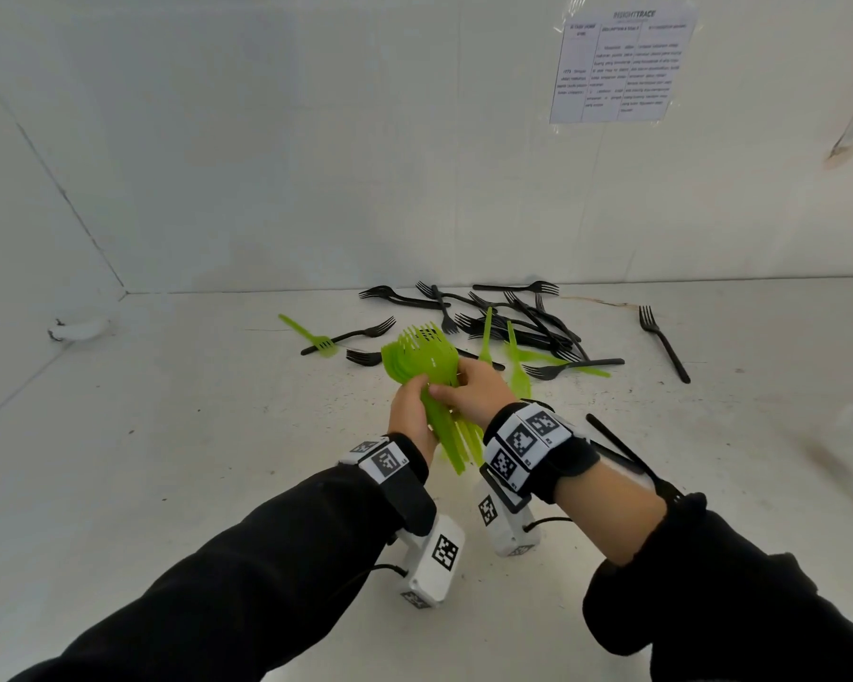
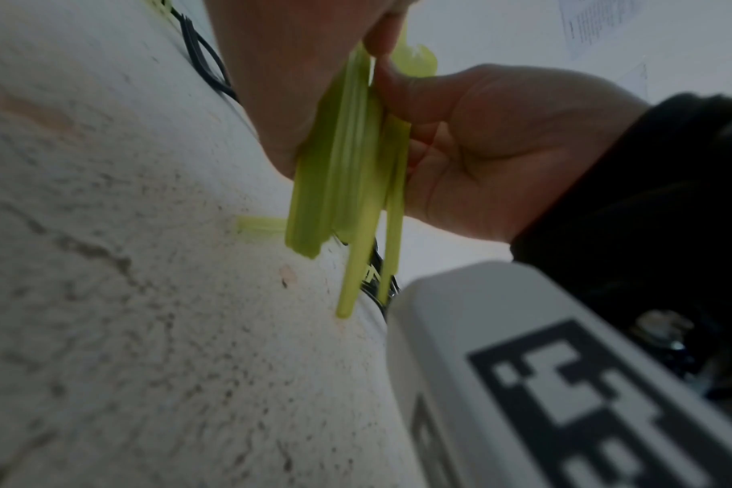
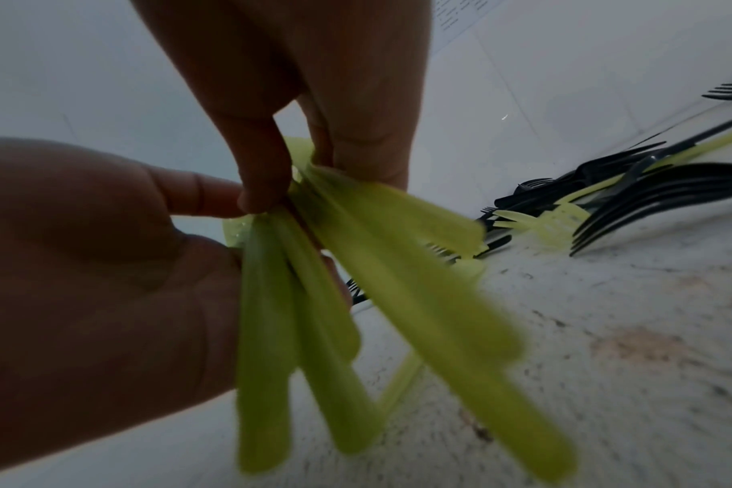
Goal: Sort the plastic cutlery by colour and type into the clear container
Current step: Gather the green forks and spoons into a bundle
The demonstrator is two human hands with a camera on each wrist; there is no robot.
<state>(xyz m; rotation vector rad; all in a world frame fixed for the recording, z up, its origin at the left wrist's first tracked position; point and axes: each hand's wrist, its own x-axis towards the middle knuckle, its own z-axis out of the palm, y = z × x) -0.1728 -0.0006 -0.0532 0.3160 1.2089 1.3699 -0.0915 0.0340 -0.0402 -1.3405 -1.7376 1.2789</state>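
While both hands (image 1: 444,401) grip it; green fork bundle (image 1: 422,359) between them

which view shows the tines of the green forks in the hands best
The head view: the green fork bundle fans its tines above both hands. The left wrist view shows mostly the handles; the right wrist view shows blurred handles.

I'm working in what looks like a bare recording booth, not a home: plain white panel walls (image 1: 267,140) meet a scuffed white worktop (image 1: 168,435). A printed instruction sheet (image 1: 621,66) in a plastic sleeve is taped to the wall, and below it plastic forks (image 1: 513,317) lie scattered on the worktop.
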